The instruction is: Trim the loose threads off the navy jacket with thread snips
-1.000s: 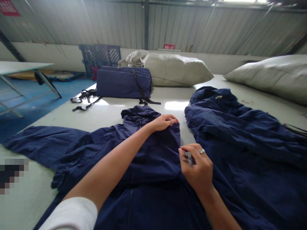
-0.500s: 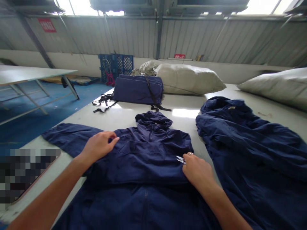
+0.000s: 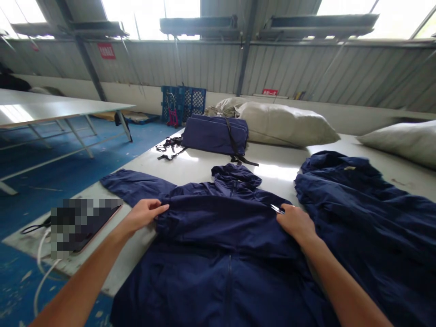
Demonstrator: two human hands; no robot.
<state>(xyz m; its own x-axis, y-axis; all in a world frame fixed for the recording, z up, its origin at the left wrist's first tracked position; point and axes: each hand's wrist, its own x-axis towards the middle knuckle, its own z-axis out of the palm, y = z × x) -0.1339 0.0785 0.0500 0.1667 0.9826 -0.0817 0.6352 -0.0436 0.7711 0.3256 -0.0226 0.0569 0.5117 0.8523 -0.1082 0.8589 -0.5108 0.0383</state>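
A navy hooded jacket (image 3: 197, 277) lies spread on the white table, its hood pointing away from me and a zip running down its front. One sleeve (image 3: 218, 215) is folded across the chest. At that sleeve's cuff, my left hand (image 3: 145, 215) pinches the fabric between thumb and fingers. My right hand (image 3: 298, 225) rests at the sleeve's shoulder end, closed around small silver scissors (image 3: 277, 209) whose blades point left; their handles are hidden in the palm. The other sleeve (image 3: 136, 184) stretches out to the left.
More navy garments (image 3: 361, 227) are heaped on the right. Behind the jacket sit a folded navy stack (image 3: 214, 134) with black straps and a big pale sack (image 3: 289, 122). A partly pixelated flat device (image 3: 98, 227) and a white cable (image 3: 39, 254) lie at the table's left edge (image 3: 112, 284).
The folded sleeve now lies higher and straighter across the chest. My left hand has closed on its cuff. The view has shifted left, showing more of the table's left edge.
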